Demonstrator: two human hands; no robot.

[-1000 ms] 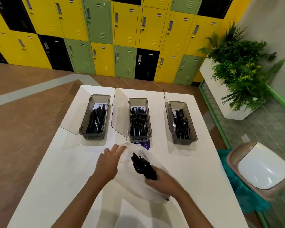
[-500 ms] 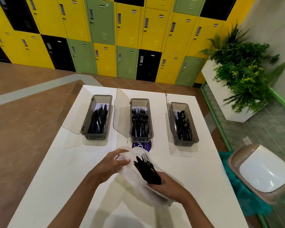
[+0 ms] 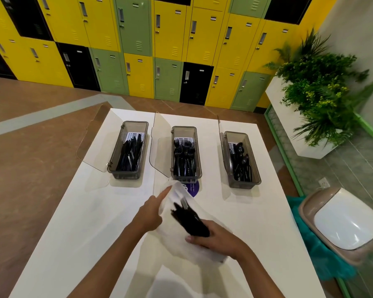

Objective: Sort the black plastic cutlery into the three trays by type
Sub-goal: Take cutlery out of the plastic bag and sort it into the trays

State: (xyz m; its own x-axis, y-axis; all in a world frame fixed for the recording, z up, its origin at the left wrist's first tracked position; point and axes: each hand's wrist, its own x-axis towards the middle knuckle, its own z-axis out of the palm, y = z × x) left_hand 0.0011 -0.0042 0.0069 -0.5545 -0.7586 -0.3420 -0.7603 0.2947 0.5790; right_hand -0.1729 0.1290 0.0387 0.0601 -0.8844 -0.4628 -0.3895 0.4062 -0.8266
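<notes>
Three smoky clear trays with open lids stand in a row on the white table [image 3: 78, 222]. The left tray [image 3: 128, 150] holds knives, the middle tray [image 3: 185, 154] forks, the right tray [image 3: 241, 160] spoons. Nearer to me, my right hand [image 3: 217, 238] grips a bundle of black cutlery [image 3: 191, 219] together with a white plastic bag [image 3: 194, 252]. My left hand [image 3: 152, 210] holds the bag's upper edge, with its index finger stretched out.
A round purple sticker [image 3: 193, 188] lies on the table just before the middle tray, partly under the bag. A swing-lid bin [image 3: 344, 222] with a teal liner stands right of the table. A planter [image 3: 318, 97] and lockers [image 3: 138, 46] stand beyond.
My left hand has moved up along the bag's edge and its fingers have stretched out. The bag's mouth now stands higher and the cutlery bundle shows further out of it.
</notes>
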